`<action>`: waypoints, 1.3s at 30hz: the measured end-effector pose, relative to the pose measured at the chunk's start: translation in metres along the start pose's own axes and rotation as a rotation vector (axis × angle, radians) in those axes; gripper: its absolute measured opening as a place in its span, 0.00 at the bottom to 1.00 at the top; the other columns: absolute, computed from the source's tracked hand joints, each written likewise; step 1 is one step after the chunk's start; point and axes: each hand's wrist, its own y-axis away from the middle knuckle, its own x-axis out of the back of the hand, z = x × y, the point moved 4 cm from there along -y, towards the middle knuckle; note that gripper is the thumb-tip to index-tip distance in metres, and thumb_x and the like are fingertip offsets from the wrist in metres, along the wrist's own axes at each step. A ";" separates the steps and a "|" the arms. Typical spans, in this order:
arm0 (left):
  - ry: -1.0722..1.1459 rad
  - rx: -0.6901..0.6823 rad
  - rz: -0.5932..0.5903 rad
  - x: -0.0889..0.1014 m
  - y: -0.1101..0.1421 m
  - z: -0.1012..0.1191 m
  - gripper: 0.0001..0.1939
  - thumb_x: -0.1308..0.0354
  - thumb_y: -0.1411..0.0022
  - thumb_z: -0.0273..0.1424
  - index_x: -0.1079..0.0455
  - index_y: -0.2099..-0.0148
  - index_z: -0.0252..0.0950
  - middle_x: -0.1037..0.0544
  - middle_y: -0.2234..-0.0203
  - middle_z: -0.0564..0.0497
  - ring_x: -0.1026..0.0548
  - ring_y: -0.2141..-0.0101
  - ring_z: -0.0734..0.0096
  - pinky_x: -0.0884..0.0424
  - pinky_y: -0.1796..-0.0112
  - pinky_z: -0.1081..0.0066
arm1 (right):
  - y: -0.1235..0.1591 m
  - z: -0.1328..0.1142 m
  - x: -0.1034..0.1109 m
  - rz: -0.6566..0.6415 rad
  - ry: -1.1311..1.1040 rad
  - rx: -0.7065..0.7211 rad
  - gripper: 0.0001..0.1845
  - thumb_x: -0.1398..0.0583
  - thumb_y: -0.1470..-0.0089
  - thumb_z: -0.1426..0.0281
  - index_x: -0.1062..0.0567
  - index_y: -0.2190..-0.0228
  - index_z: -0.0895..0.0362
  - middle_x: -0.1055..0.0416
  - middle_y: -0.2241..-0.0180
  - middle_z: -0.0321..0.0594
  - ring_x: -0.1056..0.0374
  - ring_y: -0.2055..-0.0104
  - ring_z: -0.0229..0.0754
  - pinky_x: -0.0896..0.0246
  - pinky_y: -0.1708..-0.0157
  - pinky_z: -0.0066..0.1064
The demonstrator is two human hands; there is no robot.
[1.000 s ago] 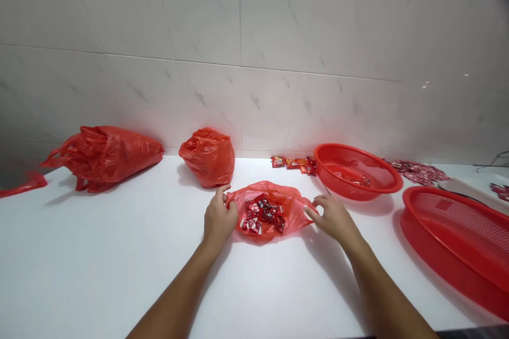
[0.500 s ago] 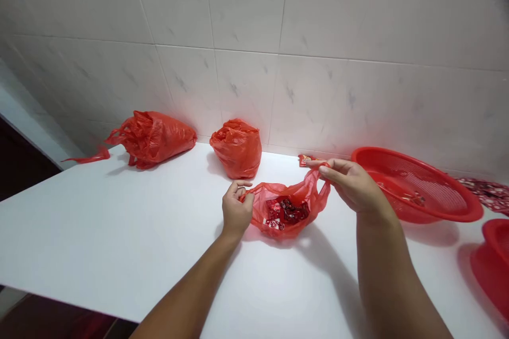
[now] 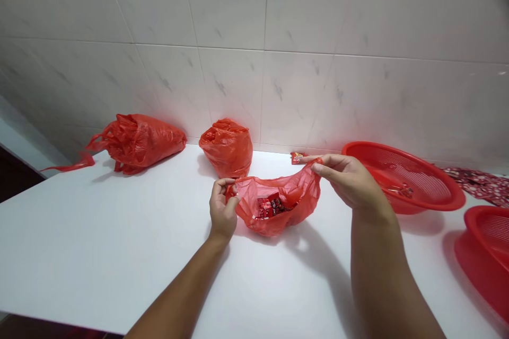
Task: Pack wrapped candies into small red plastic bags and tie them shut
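A bulging red plastic bag (image 3: 153, 140) lies near the back left corner of the white bench (image 3: 119, 254), apart from a bunched red bag (image 3: 227, 151) by the tiled wall (image 3: 230, 16). Two red perforated baskets (image 3: 483, 270) (image 3: 401, 161) stand toward the right.

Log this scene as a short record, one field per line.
left hand: left hand grips the left edge of the open, thin red plastic bag
right hand: right hand pinches the bag's right edge, raised higher
bag contents: small red and dark-red shiny packets; count unclear
left of bag, by wall: bulging red plastic sack; long red plastic bundle, lying down
right: round red plastic mesh basket, small packets inside; second red plastic basket, cut off by view
surface: smooth white tabletop
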 end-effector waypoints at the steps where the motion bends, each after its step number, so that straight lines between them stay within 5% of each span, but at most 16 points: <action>1: 0.006 0.006 0.001 0.000 0.000 -0.002 0.17 0.40 0.48 0.26 0.30 0.54 0.37 0.29 0.67 0.53 0.30 0.64 0.68 0.32 0.60 0.69 | 0.000 0.000 0.001 -0.005 0.000 -0.008 0.13 0.28 0.42 0.57 0.19 0.69 0.52 0.21 0.46 0.48 0.43 0.28 0.58 0.47 0.32 0.55; 7: -0.155 0.017 0.057 0.000 -0.004 0.010 0.17 0.43 0.41 0.25 0.30 0.48 0.39 0.25 0.61 0.50 0.25 0.58 0.65 0.29 0.52 0.65 | 0.000 0.000 0.007 0.011 -0.056 -0.015 0.17 0.27 0.44 0.57 0.25 0.70 0.53 0.22 0.47 0.50 0.37 0.32 0.57 0.43 0.34 0.53; 12: -0.243 -0.027 -0.101 -0.016 -0.022 0.069 0.17 0.40 0.33 0.30 0.30 0.43 0.40 0.20 0.58 0.48 0.21 0.52 0.64 0.28 0.46 0.61 | -0.001 -0.003 0.012 0.072 -0.114 0.046 0.17 0.27 0.44 0.58 0.26 0.68 0.53 0.20 0.49 0.49 0.33 0.36 0.56 0.39 0.37 0.52; 17: -0.397 -0.050 -0.193 -0.029 -0.034 0.132 0.15 0.32 0.36 0.35 0.24 0.47 0.42 0.16 0.62 0.51 0.17 0.57 0.62 0.22 0.54 0.65 | 0.001 -0.014 0.011 0.172 -0.227 0.178 0.13 0.30 0.41 0.59 0.27 0.65 0.50 0.20 0.55 0.43 0.29 0.40 0.54 0.38 0.38 0.52; 20: -0.526 -0.146 -0.180 -0.036 -0.034 0.161 0.08 0.30 0.37 0.35 0.18 0.56 0.42 0.15 0.63 0.51 0.17 0.62 0.65 0.22 0.59 0.67 | 0.003 -0.021 0.004 0.162 -0.300 0.207 0.13 0.30 0.41 0.60 0.26 0.59 0.47 0.24 0.63 0.36 0.24 0.54 0.47 0.31 0.48 0.44; 24: -0.626 -0.331 -0.206 -0.054 -0.025 0.188 0.02 0.31 0.36 0.32 0.16 0.60 0.43 0.14 0.66 0.54 0.19 0.65 0.68 0.24 0.60 0.68 | 0.009 -0.031 -0.018 0.000 -0.191 0.116 0.21 0.30 0.41 0.59 0.27 0.49 0.45 0.30 0.67 0.32 0.34 0.70 0.38 0.34 0.65 0.34; 29: -0.611 -0.282 -0.403 -0.085 -0.009 0.195 0.03 0.32 0.36 0.30 0.16 0.61 0.43 0.16 0.67 0.52 0.21 0.67 0.68 0.25 0.65 0.68 | 0.018 -0.042 -0.062 -0.285 0.041 0.001 0.23 0.29 0.45 0.62 0.26 0.49 0.48 0.33 0.70 0.30 0.36 0.69 0.40 0.37 0.67 0.32; 34: -0.536 -0.197 -0.530 -0.103 0.004 0.191 0.03 0.31 0.38 0.31 0.15 0.63 0.45 0.19 0.67 0.50 0.21 0.66 0.64 0.24 0.67 0.66 | 0.021 -0.042 -0.089 -0.412 0.157 0.010 0.04 0.38 0.42 0.69 0.28 0.69 0.53 0.33 0.72 0.33 0.39 0.71 0.38 0.43 0.73 0.29; 39: -0.529 -0.117 -0.542 -0.090 0.008 0.176 0.15 0.34 0.34 0.40 0.19 0.47 0.43 0.17 0.56 0.46 0.20 0.58 0.59 0.23 0.57 0.61 | 0.022 -0.033 -0.080 -0.441 0.124 -0.070 0.21 0.43 0.34 0.59 0.40 0.76 0.53 0.45 0.80 0.29 0.48 0.78 0.34 0.51 0.78 0.28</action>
